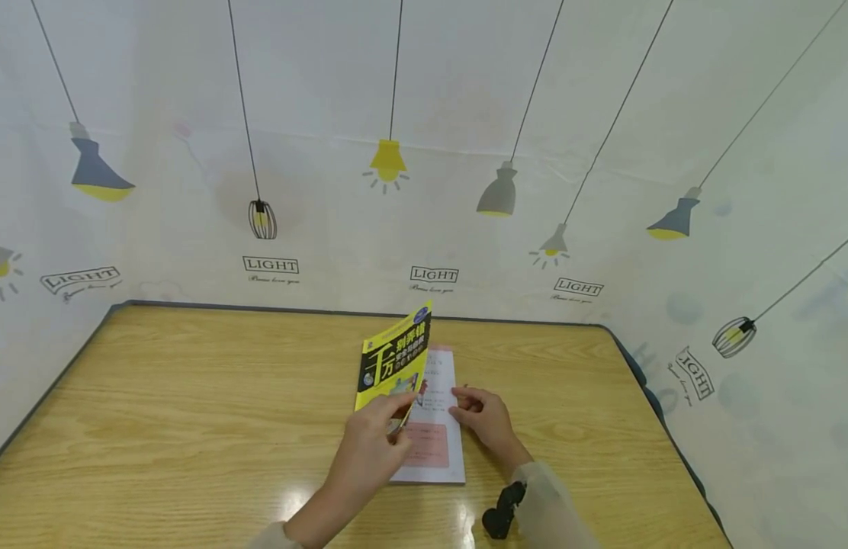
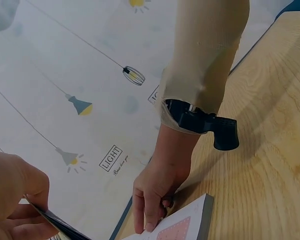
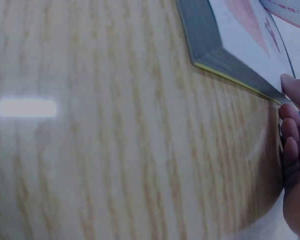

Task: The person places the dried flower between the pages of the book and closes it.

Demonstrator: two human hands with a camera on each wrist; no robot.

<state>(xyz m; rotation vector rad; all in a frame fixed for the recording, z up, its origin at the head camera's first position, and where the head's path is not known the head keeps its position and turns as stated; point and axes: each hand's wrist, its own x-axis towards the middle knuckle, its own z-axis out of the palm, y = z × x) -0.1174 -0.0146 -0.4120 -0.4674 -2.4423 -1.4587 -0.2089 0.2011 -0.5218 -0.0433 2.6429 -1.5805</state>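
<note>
A thick book (image 1: 434, 408) lies on the wooden table, its front cover (image 1: 395, 351) lifted on the left side. That cover is yellow and black with large printed characters. My left hand (image 1: 374, 441) pinches the cover near its lower edge, thumb toward the right. Below it shows a white page with a pink box. At the book's right edge is my right hand (image 1: 491, 421), thumb and fingers holding the page edges. In the right wrist view, the thumb of the right hand (image 3: 297, 130) presses on the page edge and the other fingers curl beside the book.
The wooden table (image 1: 225, 396) has a dark edge and meets a pale wall covering (image 1: 314, 114) printed with hanging lamps. A black device (image 1: 502, 511) is strapped at the right wrist, by a pale sleeve (image 1: 550, 507).
</note>
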